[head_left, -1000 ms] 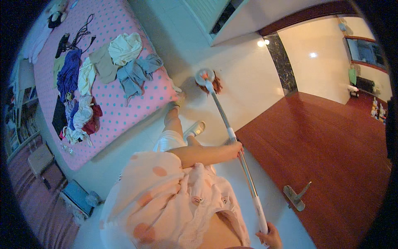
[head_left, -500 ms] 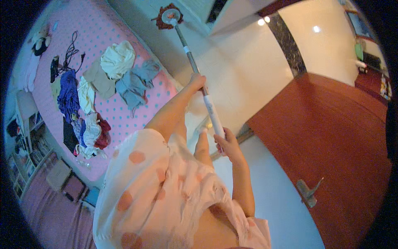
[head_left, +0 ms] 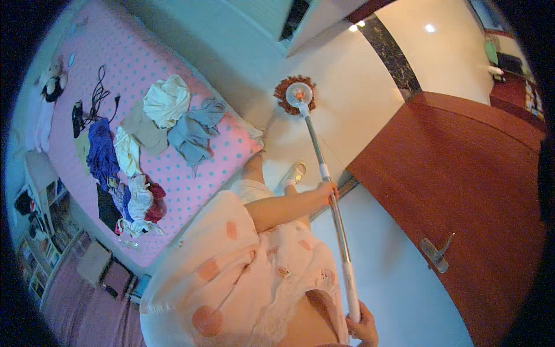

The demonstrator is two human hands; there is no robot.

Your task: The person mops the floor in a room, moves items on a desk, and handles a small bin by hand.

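A mop (head_left: 342, 240) slants from my body out over the floor, its pole silver with white parts. Its round head (head_left: 299, 94), a clear disc ringed with brown strands, rests on the pale tiles between bed and door. My left hand (head_left: 328, 192) is wrapped round the middle of the pole. Down at the white end, near my waist, my right hand (head_left: 363, 325) grips the handle. Part of that hand is cut off by the lower edge.
On my left is a bed (head_left: 231, 147) with pink dotted cover, bearing crumpled clothes (head_left: 191, 136) and a black cord (head_left: 99, 95). A reddish-brown door (head_left: 462, 191) with a metal handle (head_left: 438, 253) stands at the right. A dark stone strip (head_left: 393, 58) crosses the floor.
The mop head has come back toward me and to the right, away from the far wall. Both hands have moved down and right with the pole, still gripping it.
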